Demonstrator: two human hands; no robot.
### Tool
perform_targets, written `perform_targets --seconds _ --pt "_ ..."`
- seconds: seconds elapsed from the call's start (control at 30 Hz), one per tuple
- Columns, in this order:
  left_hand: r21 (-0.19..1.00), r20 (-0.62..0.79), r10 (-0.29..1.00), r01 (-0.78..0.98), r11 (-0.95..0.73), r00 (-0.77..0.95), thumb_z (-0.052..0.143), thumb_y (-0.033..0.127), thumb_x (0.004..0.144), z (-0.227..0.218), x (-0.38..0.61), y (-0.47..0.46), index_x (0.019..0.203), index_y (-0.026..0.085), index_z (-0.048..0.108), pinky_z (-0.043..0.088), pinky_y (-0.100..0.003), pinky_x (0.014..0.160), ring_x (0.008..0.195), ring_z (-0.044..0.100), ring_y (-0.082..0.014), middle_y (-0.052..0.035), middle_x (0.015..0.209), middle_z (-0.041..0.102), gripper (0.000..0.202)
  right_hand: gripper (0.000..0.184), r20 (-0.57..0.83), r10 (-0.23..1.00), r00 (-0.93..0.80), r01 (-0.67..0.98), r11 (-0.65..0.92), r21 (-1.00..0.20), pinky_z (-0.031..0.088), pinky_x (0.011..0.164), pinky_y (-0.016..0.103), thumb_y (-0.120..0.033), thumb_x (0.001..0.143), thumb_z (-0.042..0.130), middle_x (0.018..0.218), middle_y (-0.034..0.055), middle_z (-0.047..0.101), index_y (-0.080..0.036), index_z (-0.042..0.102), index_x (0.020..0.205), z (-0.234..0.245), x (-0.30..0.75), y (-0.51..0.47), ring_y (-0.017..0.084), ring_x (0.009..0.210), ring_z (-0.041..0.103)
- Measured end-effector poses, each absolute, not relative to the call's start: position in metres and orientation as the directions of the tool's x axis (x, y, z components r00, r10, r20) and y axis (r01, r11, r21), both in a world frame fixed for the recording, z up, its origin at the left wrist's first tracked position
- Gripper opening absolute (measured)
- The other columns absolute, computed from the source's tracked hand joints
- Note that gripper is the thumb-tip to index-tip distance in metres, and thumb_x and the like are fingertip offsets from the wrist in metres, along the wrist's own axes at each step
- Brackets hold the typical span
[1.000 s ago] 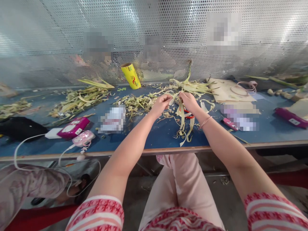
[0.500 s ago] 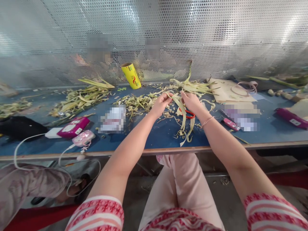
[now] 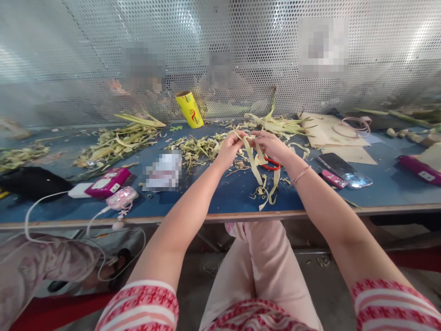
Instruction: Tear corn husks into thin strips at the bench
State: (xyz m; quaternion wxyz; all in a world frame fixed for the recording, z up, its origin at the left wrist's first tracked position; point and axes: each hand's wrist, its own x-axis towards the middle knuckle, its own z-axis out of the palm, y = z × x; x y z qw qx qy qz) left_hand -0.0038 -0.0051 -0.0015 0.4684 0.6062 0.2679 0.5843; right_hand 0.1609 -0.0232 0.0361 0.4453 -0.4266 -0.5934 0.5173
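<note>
Both my hands meet over the blue table (image 3: 223, 197), a little above its surface. My left hand (image 3: 230, 148) is closed in a pinch on pale green leaf strips (image 3: 254, 165). My right hand (image 3: 271, 145) is closed on the same strips from the other side. The strips hang down from my fingers and curl onto the table near its front edge. Red-handled scissors (image 3: 272, 164) lie on the table just under my right hand, partly hidden by it.
Heaps of leaf scraps (image 3: 115, 140) lie left and at the back centre. A yellow roll (image 3: 189, 108) leans on the perforated metal screen (image 3: 220, 55). A phone (image 3: 344, 163), pink devices (image 3: 107, 182) with white cables, cardboard sheets (image 3: 327, 128). Another person's sleeve (image 3: 37, 266) shows lower left.
My hands have drawn closer together over the strips, and the hanging strips have shifted slightly. The view has moved a little.
</note>
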Motion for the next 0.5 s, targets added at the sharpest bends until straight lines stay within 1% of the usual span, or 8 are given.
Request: perform_targets --seconds 0.07,0.1,0.17,0.23,0.33,0.4,0.5 --pt "0.887 0.443 0.881 -0.226 -0.403 0.165 0.066 0.020 0.082 -0.001 -0.004 -0.006 0.087 0.021 0.061 0.048 -0.028 0.081 0.082 0.065 -0.0122 0.0007 0.082 0.066 0.007 0.037 0.103 0.961 -0.256 -0.096 0.081 -0.992 0.052 0.077 0.030 -0.016 0.078 0.053 0.102 0.0062 0.069 -0.021 0.059 0.115 0.040 0.160 -0.026 0.018 0.093 0.066" --pt "0.889 0.438 0.885 -0.226 -0.399 0.160 0.065 0.019 0.082 -0.001 -0.003 -0.006 0.086 0.021 0.060 0.048 -0.027 0.080 0.081 0.064 -0.0117 0.0008 0.082 0.066 0.007 0.038 0.136 0.957 -0.255 -0.134 0.105 -0.986 0.053 0.079 0.030 -0.015 0.076 0.054 0.106 0.0063 0.069 -0.021 0.059 0.114 0.041 0.160 -0.027 0.017 0.094 0.066" --pt "0.895 0.425 0.892 -0.219 -0.389 0.151 0.063 0.016 0.082 -0.001 -0.003 -0.005 0.086 0.020 0.059 0.047 -0.026 0.079 0.078 0.063 -0.0108 0.0012 0.080 0.065 0.007 0.035 0.217 0.952 -0.218 -0.153 0.186 -0.971 0.053 0.082 0.030 -0.013 0.074 0.055 0.112 0.0064 0.068 -0.020 0.062 0.107 0.042 0.161 -0.027 0.016 0.095 0.065" --pt "0.906 0.398 0.907 -0.214 -0.366 0.136 0.061 0.014 0.082 0.000 -0.002 -0.006 0.085 0.020 0.058 0.046 -0.025 0.076 0.075 0.061 -0.0102 0.0019 0.076 0.064 0.008 0.027 0.303 0.939 -0.163 -0.122 0.286 -0.951 0.052 0.085 0.031 -0.016 0.074 0.056 0.111 0.0057 0.068 -0.020 0.064 0.100 0.041 0.163 -0.024 0.016 0.095 0.064" --pt "0.917 0.351 0.932 -0.236 -0.322 0.093 0.059 0.010 0.081 0.004 -0.001 -0.009 0.082 0.019 0.056 0.043 -0.023 0.068 0.067 0.057 -0.0090 0.0029 0.070 0.061 0.010 0.012 0.432 0.893 -0.121 -0.060 0.428 -0.902 0.051 0.087 0.034 -0.025 0.080 0.057 0.098 0.0042 0.069 -0.021 0.066 0.086 0.034 0.166 -0.017 0.017 0.094 0.064" --pt "0.917 0.322 0.944 -0.269 -0.294 0.067 0.058 0.008 0.080 0.008 0.000 -0.011 0.080 0.018 0.055 0.040 -0.022 0.065 0.065 0.055 -0.0085 0.0034 0.067 0.059 0.011 0.013 0.519 0.843 -0.139 -0.028 0.520 -0.853 0.050 0.089 0.037 -0.030 0.082 0.058 0.090 0.0040 0.068 -0.022 0.066 0.077 0.030 0.169 -0.015 0.018 0.093 0.063" --pt "0.913 0.295 0.955 -0.308 -0.268 0.042 0.057 0.007 0.080 0.014 0.000 -0.014 0.077 0.018 0.054 0.040 -0.021 0.064 0.065 0.054 -0.0081 0.0036 0.067 0.057 0.012 0.020 0.600 0.771 -0.215 0.033 0.619 -0.784 0.049 0.090 0.041 -0.037 0.081 0.061 0.090 0.0049 0.067 -0.023 0.068 0.070 0.027 0.172 -0.017 0.022 0.097 0.062"
